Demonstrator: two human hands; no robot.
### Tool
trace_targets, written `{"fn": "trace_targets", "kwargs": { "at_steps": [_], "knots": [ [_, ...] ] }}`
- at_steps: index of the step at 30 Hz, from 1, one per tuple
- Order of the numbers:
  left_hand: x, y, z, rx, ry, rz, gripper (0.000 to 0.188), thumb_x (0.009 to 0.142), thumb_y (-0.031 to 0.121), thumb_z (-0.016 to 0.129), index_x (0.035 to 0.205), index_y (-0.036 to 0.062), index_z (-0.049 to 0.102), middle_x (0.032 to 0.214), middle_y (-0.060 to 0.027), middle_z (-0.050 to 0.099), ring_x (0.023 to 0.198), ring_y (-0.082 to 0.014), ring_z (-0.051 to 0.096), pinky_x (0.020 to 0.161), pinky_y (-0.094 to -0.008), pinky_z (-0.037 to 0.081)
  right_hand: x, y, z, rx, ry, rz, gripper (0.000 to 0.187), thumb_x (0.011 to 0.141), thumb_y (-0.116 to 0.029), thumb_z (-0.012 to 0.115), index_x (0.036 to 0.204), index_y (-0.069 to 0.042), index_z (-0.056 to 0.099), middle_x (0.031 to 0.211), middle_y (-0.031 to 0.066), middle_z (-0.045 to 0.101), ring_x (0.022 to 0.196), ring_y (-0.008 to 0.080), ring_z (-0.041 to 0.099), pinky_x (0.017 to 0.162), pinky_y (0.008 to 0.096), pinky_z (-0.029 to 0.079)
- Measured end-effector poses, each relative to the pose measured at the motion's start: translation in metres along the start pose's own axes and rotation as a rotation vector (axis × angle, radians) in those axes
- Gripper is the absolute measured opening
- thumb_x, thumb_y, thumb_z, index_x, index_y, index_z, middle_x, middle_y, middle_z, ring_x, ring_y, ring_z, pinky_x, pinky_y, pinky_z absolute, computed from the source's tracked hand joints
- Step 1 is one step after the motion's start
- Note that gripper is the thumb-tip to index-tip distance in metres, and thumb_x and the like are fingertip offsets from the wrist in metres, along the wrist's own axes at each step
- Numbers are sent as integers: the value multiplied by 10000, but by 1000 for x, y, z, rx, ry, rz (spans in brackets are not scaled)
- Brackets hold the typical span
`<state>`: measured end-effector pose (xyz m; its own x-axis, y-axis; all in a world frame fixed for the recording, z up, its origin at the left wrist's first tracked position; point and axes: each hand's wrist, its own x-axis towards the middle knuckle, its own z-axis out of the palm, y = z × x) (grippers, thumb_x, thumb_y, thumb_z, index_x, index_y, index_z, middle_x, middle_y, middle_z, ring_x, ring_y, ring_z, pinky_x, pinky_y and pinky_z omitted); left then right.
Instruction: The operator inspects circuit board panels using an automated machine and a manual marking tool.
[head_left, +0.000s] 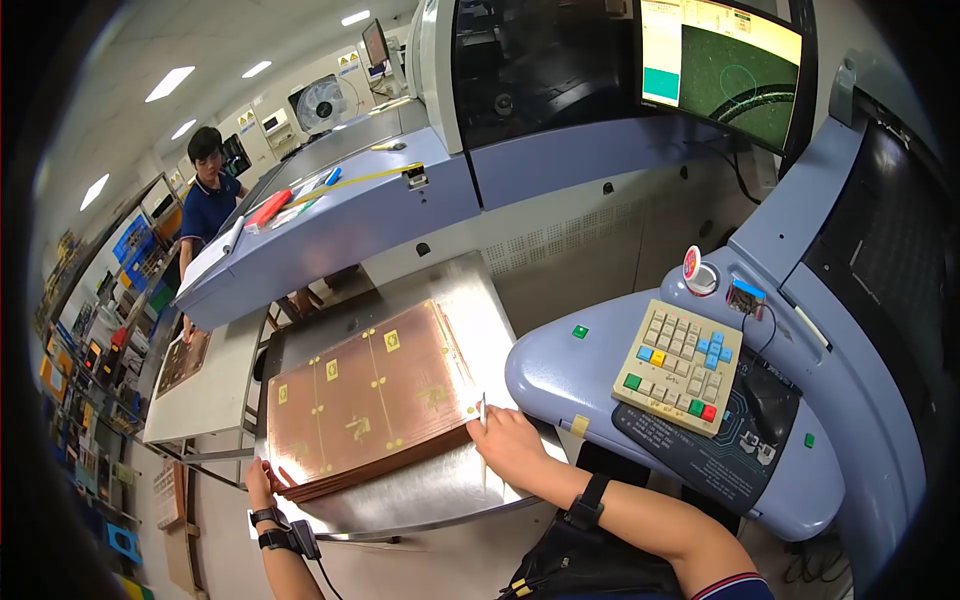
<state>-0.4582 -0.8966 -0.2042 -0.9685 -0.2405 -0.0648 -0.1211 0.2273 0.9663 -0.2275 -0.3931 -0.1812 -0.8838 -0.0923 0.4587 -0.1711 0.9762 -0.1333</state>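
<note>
A stack of copper-coloured panels (350,400) with yellowish marks lies on a shiny metal table (480,290) in front of me. My left hand (259,482) is closed at the stack's near left corner, its fingers on the panel edge. At the near right corner is my right hand (508,448), closed around a slim, light, pen-like tool (484,408) that points upward. The tool's lower part is hidden by my fingers. Both wrists wear black straps, and a cable runs from the left one.
To the right, a blue machine ledge (560,350) carries a beige keypad (680,365) and a dark mouse (770,405). A monitor (730,70) hangs above. Behind the table runs a machine bed (330,235) with a red-handled tool. A co-worker (208,190) stands far left, touching another panel (184,360).
</note>
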Motion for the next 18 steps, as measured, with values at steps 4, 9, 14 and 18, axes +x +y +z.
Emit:
{"fn": "trace_targets", "kwargs": {
  "at_steps": [4, 9, 14, 18],
  "knots": [
    [-2, 14, -41, -12, 155, -13, 351, 937, 284, 481, 649, 87, 525, 562, 3, 450, 424, -107, 388, 386, -267, 291, 7, -10, -6, 111, -84, 27, 274, 840, -166, 622, 1040, -4, 531, 1001, 202, 622, 1024, 317, 586, 833, 412, 449],
    [-42, 88, 4, -251, 4, -165, 296, 943, 342, 534, 885, 69, 632, 749, -27, 618, 618, -140, 598, 541, -296, 491, 2, -1, -8, 229, -171, 181, 318, 864, -178, 620, 1101, 2, 509, 1004, 194, 623, 924, 320, 618, 750, 433, 482],
    [-69, 108, -16, -152, -298, -80, 337, 967, 355, 530, 1075, 44, 601, 944, -54, 650, 812, -153, 642, 702, -316, 545, 3, -6, -5, 368, -86, 284, 347, 868, -176, 631, 1146, -21, 494, 986, 167, 638, 889, 348, 629, 729, 462, 496],
    [-107, 76, -27, -404, -248, 46, 293, 995, 285, 495, 1156, 58, 587, 1049, -43, 657, 887, -146, 649, 741, -281, 543, 8, -5, -4, 662, -48, 422, 368, 854, -141, 636, 1168, -35, 477, 972, 156, 644, 907, 352, 627, 750, 440, 497]
  ]
}}
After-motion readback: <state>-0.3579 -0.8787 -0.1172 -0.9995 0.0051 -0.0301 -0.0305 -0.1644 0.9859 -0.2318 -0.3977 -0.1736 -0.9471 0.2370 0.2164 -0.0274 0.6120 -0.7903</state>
